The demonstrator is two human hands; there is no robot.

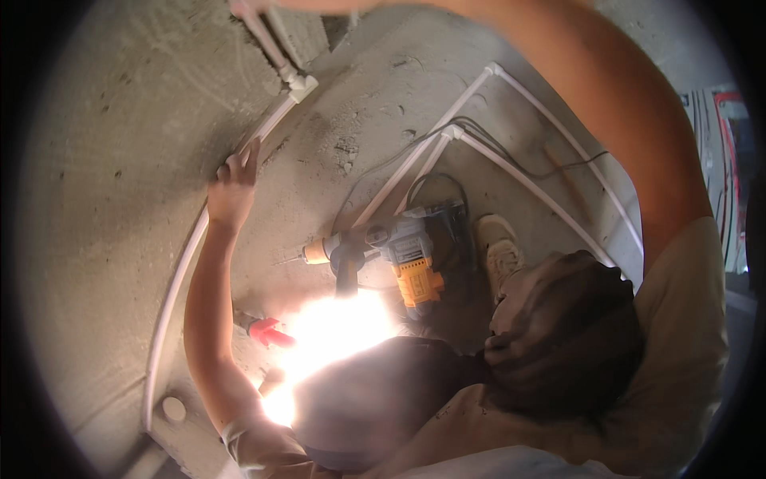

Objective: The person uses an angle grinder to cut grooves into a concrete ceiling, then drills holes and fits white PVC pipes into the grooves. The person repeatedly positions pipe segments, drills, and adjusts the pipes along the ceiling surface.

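Where the pale pipe (279, 116) runs along the wall, my left fingers (253, 158) close around it, apparently to steady it; my right hand (245, 7) reaches the upper length at the top edge, so cut off that I cannot tell whether it grips. Beyond them, a red object (271, 334) lies beside the glare, and the power drill (407, 243) rests on the floor, probably laid aside to leave both arms free; rightmost, joined pipes (453, 132) lie past a shoe (501, 249)
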